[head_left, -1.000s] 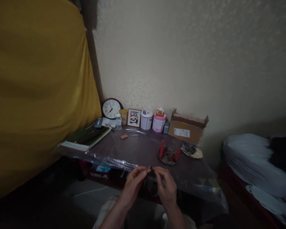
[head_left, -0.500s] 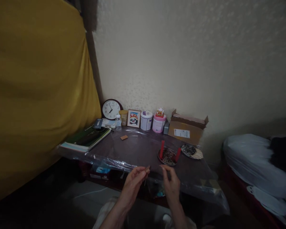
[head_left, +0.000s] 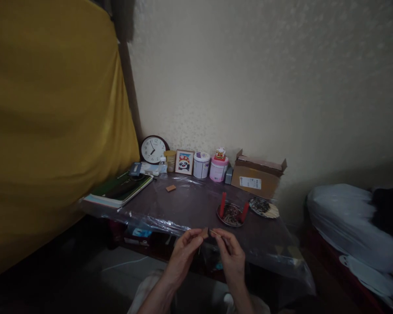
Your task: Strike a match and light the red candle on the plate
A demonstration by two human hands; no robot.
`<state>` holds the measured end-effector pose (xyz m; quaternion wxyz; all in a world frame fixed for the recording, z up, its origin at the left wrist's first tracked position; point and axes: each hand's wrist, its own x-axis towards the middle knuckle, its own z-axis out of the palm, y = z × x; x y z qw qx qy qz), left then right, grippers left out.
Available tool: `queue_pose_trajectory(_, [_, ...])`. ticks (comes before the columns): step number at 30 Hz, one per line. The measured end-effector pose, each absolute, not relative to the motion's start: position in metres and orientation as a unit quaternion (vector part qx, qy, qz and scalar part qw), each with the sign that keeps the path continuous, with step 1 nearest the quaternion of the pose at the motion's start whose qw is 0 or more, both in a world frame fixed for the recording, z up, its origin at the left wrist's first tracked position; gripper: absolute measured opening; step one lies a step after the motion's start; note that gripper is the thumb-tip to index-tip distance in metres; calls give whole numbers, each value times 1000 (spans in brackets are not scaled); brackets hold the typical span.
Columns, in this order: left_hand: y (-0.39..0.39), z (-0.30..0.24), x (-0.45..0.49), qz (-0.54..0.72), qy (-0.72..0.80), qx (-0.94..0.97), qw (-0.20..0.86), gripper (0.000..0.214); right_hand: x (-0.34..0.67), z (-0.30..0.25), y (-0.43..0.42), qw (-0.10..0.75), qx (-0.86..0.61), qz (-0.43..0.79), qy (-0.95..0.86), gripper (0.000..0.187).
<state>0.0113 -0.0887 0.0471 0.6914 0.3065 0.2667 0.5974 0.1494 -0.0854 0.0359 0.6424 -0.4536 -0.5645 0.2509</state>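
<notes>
While both hands are meeting at the near edge of the bench (head_left: 190, 205), the left hand (head_left: 180, 256) is holding a small brown box (head_left: 205, 234) and the right hand (head_left: 232, 256) is holding a thin stick (head_left: 215, 232) beside the box's dark end. If the right hand were pressing too hard or at a poor angle, the stick could be snapping or slipping loose, since it looks slender. A slack pinch on the left could be letting the box twist under that push, and a dropped piece could be sliding off the clear plastic sheeting (head_left: 150, 222) that is hanging over the edge.

The left fingers are gripping narrowly, only as far apart as the box's thickness; the right fingers are pinching with almost no gap. Whether stick and box are touching is too small to tell. Beyond, an upright red candle (head_left: 223, 205) and a tilted red candle (head_left: 245, 212) are sharing a round dish (head_left: 232, 225).
</notes>
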Motion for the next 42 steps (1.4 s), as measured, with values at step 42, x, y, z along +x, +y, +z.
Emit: queue_pose_trajectory(42, [-89, 54, 8, 611, 258, 314, 680, 21, 168, 19, -66, 579, -527, 66, -619, 18])
